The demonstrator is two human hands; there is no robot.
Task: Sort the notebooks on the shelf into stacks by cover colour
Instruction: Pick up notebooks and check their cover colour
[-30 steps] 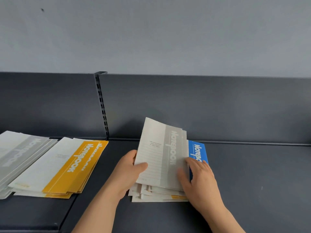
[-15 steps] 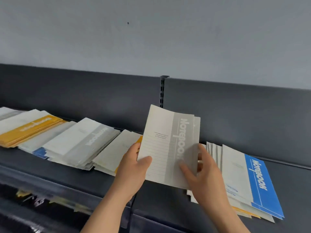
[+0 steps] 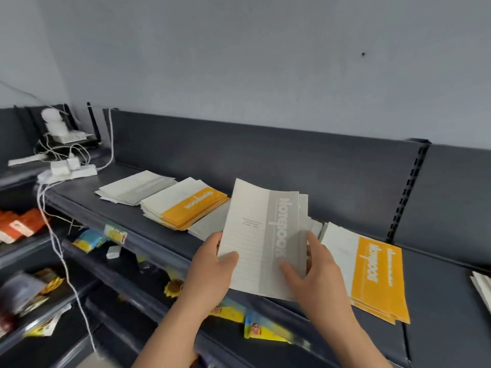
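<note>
View has swung left since half a second ago: the blue-banded pile is gone from sight, and a white power strip (image 3: 69, 171) with cables now shows at 10 o'clock. The grey notebooks (image 3: 255, 235) stay between both hands, raised a little higher over the front edge of the dark shelf (image 3: 438, 301).

Held bundle: several thin notebooks, back edges fanned out at its 2 o'clock corner. Front cover off-white, ruled lines across the lower half, small block of print above them. Grey band down the right side with white "Notebook" lettering running along it. Cover nearly upright, top tipped toward 1 o'clock.

Left hand (image 3: 212, 272): thumb flat on the cover at the bundle's 7 o'clock corner, fingers behind, clamped on it. Right hand (image 3: 318, 280): thumb pressed on the grey band at 5 o'clock, fingers wrapped round the right edge.

Lying on the shelf: grey stack (image 3: 135, 187) at 10 o'clock of the bundle, yellow stack (image 3: 186, 205) just beside it, nearer yellow stack (image 3: 372, 272) at 3 o'clock. Blurred coloured packets (image 3: 265, 332) on the lower shelves at 6 to 8 o'clock.
</note>
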